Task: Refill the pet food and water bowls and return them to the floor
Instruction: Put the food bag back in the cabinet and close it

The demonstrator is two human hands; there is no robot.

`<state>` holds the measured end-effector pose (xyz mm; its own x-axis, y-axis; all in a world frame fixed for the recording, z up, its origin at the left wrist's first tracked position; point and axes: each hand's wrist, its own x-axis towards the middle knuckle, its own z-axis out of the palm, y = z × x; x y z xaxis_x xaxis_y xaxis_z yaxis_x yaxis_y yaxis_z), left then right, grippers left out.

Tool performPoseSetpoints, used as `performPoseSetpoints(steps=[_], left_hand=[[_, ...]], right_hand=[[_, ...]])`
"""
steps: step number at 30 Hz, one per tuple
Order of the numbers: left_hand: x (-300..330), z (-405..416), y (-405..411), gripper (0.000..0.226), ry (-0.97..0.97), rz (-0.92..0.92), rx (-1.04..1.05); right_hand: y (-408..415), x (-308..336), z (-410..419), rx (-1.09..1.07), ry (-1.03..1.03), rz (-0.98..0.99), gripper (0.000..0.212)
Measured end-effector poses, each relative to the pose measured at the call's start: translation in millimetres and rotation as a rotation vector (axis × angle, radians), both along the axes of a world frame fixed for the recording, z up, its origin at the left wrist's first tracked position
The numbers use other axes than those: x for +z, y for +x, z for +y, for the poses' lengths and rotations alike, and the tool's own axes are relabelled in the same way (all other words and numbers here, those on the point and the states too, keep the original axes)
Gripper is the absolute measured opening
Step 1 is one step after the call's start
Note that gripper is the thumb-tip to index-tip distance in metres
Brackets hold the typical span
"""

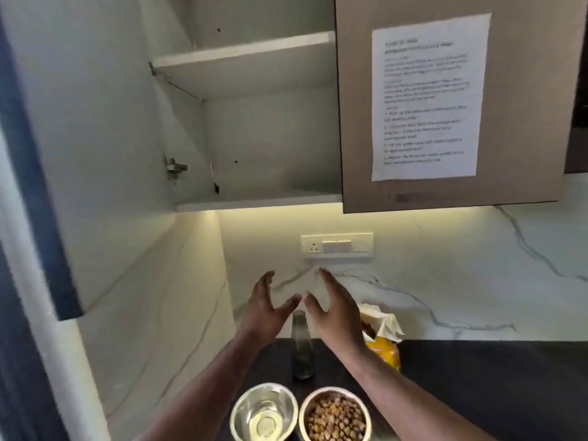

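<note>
Bowls are both on the dark table [477, 377] at the near edge, side by side: water bowl [264, 412] left, food bowl [335, 415] right, mouths up. Both look filled, so I'd guess only the floor trip is left. Left hand [265, 308] and right hand [337, 308] hover above, fingers spread, holding nothing. Between them a bottle [301, 348] stands upright, long axis vertical. Kibble bag [380, 335] leans on the wall, top open.
</note>
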<state>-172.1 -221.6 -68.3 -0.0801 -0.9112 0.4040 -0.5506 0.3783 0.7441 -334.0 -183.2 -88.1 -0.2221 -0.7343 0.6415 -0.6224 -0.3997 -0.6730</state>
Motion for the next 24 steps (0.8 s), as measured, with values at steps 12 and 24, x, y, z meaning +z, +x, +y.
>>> performPoseSetpoints(steps=[12,24], left_hand=[[-125,-79,-102,0.083,0.398,-0.216,-0.100],[-219,-188,-152,0.111,0.665,-0.224,-0.290]], right_hand=[[-131,-129,-41,-0.096,0.410,-0.093,0.057],[-200,-230,-101,-0.169,0.747,-0.314,0.045]])
